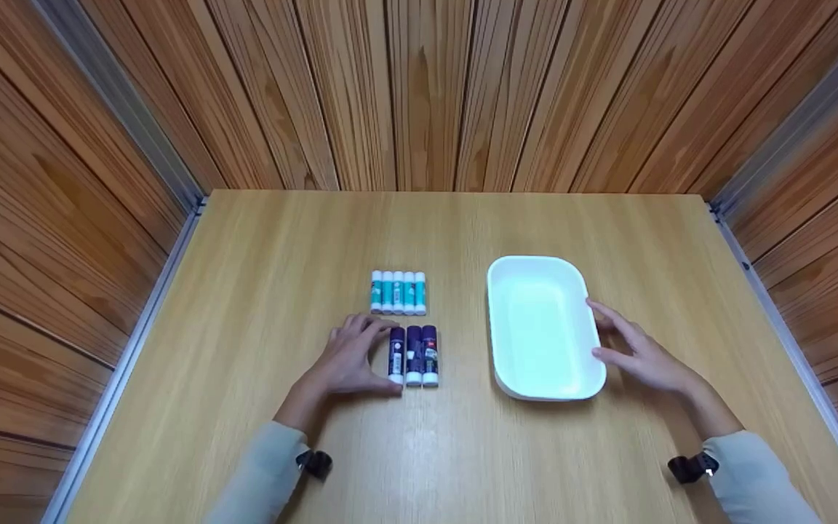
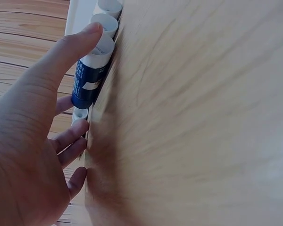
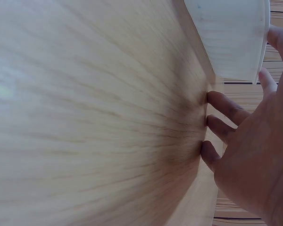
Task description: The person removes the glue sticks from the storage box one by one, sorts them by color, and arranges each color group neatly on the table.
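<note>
My left hand (image 1: 350, 356) spans the leftmost dark purple glue stick (image 1: 396, 356) end to end. Its thumb is at the white cap and its index finger at the purple end, while the other fingers rest on the table. Two more purple glue sticks (image 1: 422, 356) lie side by side just right of it. Behind them is a row of several teal glue sticks (image 1: 398, 292) with white ends. On the right, a white plastic tub (image 1: 504, 382) stands on the table. My right hand (image 1: 648, 360) has its index finger and thumb at the tub's right rim, the other fingers down on the table.
The wooden table (image 1: 419, 458) runs back to a wood-plank wall (image 1: 426, 94). Plank walls with grey metal edging (image 1: 128, 364) flank it left and right. A small black wrist device (image 1: 315, 463) sits at each sleeve cuff.
</note>
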A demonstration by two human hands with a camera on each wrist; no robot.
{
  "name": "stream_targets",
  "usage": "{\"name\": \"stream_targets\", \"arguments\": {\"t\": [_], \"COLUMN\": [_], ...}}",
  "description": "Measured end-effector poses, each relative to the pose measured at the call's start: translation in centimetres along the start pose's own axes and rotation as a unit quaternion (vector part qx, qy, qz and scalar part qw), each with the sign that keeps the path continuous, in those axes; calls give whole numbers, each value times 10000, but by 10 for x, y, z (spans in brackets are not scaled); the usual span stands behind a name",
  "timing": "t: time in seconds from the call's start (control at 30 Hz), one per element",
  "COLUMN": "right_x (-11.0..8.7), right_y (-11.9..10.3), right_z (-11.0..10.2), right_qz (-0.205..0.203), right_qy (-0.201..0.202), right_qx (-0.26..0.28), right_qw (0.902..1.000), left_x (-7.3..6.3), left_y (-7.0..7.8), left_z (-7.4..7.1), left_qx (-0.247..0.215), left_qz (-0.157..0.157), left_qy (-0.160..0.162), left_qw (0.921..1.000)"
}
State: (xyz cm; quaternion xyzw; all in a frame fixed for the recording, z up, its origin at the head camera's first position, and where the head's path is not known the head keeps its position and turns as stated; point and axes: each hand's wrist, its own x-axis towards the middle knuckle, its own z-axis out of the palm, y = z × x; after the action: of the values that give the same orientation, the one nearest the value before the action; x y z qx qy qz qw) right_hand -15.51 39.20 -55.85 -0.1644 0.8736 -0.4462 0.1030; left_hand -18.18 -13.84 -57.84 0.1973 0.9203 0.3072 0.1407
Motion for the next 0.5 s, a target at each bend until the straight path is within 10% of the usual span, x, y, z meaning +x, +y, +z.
{"name": "stream_targets", "arguments": {"t": [0.5], "right_x": [0], "right_y": [0], "right_z": [-1], "right_qz": [255], "right_qy": [-12], "right_qx": [-87], "right_qw": [9996], "left_x": [1], "left_y": [1], "left_z": [1], "left_qx": [-33], "left_qz": [-95], "left_qy": [13], "left_qw": [9999]}}
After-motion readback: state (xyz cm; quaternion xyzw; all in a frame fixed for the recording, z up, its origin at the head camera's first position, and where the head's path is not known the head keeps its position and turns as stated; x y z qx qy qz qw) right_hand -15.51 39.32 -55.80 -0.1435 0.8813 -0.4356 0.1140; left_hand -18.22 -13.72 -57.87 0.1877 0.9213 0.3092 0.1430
